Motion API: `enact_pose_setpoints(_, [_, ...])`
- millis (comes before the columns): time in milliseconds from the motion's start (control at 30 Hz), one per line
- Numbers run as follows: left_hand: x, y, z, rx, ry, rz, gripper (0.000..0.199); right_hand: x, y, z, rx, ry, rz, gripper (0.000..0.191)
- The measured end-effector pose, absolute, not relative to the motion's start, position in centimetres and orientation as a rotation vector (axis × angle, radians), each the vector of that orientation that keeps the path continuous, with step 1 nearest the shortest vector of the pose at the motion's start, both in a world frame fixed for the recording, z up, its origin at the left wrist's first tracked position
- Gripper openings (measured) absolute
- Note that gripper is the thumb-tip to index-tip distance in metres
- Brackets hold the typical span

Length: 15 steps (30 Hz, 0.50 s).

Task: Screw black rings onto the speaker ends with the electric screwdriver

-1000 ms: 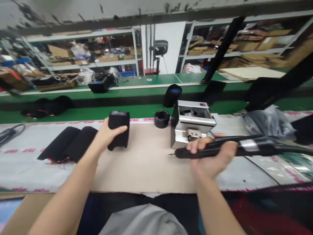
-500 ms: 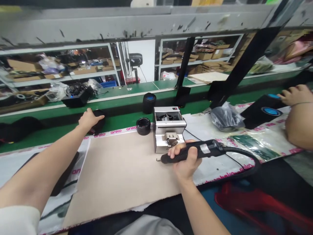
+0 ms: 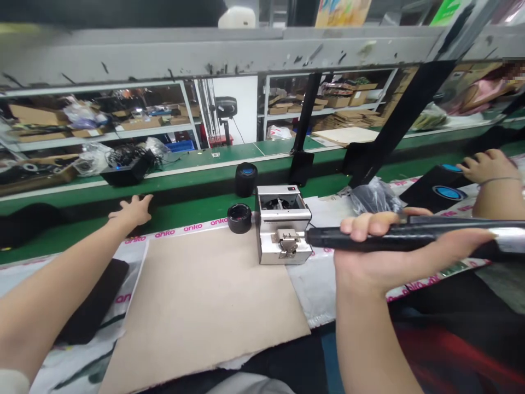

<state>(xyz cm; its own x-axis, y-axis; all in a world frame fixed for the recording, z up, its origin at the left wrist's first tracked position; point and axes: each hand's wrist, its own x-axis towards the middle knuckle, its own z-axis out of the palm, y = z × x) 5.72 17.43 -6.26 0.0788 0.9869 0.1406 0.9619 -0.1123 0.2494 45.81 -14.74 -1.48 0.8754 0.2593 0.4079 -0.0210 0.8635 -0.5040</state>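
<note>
My right hand (image 3: pixel 377 246) is wrapped round a black power screwdriver (image 3: pixel 426 235), whose tip end is beside the silver screw feeder (image 3: pixel 284 224). At the left, my left hand (image 3: pixel 132 212) reaches over the green bench with its fingers spread, on top of a dark object (image 3: pixel 144 224) that it mostly hides. A black ring-shaped part (image 3: pixel 239 218) stands just left of the feeder. Behind it is a black cylindrical speaker (image 3: pixel 246 178) with a blue top. A beige cardboard sheet (image 3: pixel 205 306) lies in front of me.
At the right another person's hand (image 3: pixel 488 167) touches a black speaker box (image 3: pixel 435 189) with blue rings. A plastic-wrapped item (image 3: pixel 375 196) lies near it. A dark flat panel (image 3: pixel 96 301) is left of the cardboard. A black post (image 3: pixel 394 126) rises behind the bench.
My right hand has moved right and closer to the camera with the screwdriver, whose tip was over the cardboard. My left hand has shifted left with the dark object, its fingers now spread wider.
</note>
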Motion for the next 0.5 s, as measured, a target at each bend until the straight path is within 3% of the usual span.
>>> enact_pose_setpoints(167, [5.6,16.6,-5.3,2.194,2.137,0.704,0.047,47.4,-11.9,2.3,-0.381,-0.484,0.101,0.049])
enact_pose_setpoints(333, [10.6,17.0,-4.7,2.253,1.712,0.856,0.061,49.0,-7.2,1.8,-0.514,-0.523,0.082,0.052])
enact_pose_setpoints(500, [16.9,14.5,-7.4,2.160,1.088,0.631,0.112,47.9,-6.4,3.5,-0.508,-0.597,-0.019,0.037])
